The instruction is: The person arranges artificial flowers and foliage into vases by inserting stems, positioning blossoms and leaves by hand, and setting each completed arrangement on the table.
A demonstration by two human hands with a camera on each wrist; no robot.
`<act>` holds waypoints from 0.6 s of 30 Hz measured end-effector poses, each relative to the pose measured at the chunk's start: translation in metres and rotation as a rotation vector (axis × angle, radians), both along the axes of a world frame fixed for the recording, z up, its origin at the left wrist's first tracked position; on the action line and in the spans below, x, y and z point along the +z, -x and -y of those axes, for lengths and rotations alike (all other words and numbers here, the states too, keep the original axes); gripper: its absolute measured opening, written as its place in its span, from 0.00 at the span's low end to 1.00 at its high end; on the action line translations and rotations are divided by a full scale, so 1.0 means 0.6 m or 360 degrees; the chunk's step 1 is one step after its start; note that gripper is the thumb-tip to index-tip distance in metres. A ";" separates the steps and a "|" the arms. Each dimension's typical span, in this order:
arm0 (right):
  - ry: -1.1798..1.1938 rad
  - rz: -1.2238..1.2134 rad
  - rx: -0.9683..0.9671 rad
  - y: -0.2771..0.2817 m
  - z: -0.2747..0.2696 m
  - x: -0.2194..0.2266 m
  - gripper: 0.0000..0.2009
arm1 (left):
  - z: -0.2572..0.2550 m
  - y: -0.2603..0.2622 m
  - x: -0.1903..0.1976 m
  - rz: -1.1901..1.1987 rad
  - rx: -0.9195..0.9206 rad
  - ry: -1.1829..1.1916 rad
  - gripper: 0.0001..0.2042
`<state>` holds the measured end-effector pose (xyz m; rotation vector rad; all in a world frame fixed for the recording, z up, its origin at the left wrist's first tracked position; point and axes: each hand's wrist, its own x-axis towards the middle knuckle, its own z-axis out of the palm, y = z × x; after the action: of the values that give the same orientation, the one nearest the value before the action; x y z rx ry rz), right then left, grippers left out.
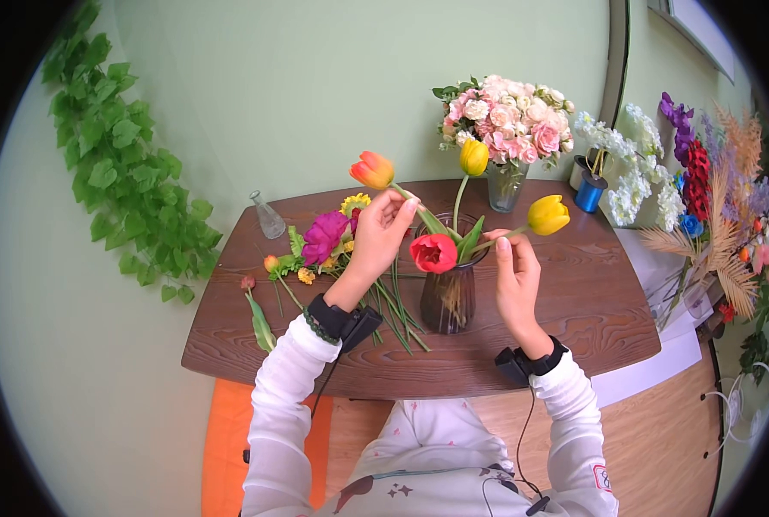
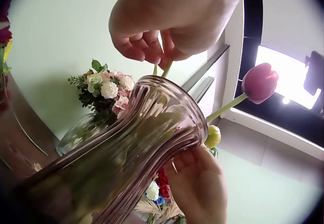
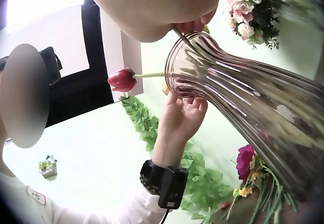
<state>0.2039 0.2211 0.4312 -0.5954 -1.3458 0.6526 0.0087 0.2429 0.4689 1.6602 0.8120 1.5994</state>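
Note:
A ribbed, purple-tinted glass vase (image 1: 450, 302) stands near the middle of the table with tulips in its mouth. My left hand (image 1: 382, 231) pinches the stem of an orange-red tulip (image 1: 372, 171) at the vase's left side. On the other side, my right hand (image 1: 517, 280) pinches the stem of a yellow tulip (image 1: 548, 214) that leans right. A second yellow tulip (image 1: 474, 158) rises at the back, and a red tulip (image 1: 434, 253) hangs over the front rim. In the left wrist view, my left fingers (image 2: 147, 44) grip a stem just above the vase rim (image 2: 172, 95).
Loose stems, a magenta flower (image 1: 324, 238) and small yellow blooms lie left of the vase. A small glass bottle (image 1: 269, 217) stands at the back left. Behind sits a vase of pink roses (image 1: 509, 121). A blue spool-like holder (image 1: 589, 191) and more flowers fill the right.

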 end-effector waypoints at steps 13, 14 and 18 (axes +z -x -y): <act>-0.0020 0.0009 -0.0025 0.002 0.000 0.001 0.08 | 0.003 -0.001 -0.036 -0.0022 -0.0007 0.0087 0.06; -0.0023 0.0010 -0.0025 0.002 -0.001 0.001 0.08 | 0.004 -0.003 -0.038 -0.0021 -0.0007 0.0084 0.06; -0.0006 0.0027 -0.0050 0.000 -0.003 -0.001 0.08 | 0.009 -0.008 -0.038 0.0056 0.0013 0.0033 0.06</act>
<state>0.2037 0.2226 0.4305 -0.6188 -1.3509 0.6205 0.0133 0.2372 0.4461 1.6116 0.8159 1.6159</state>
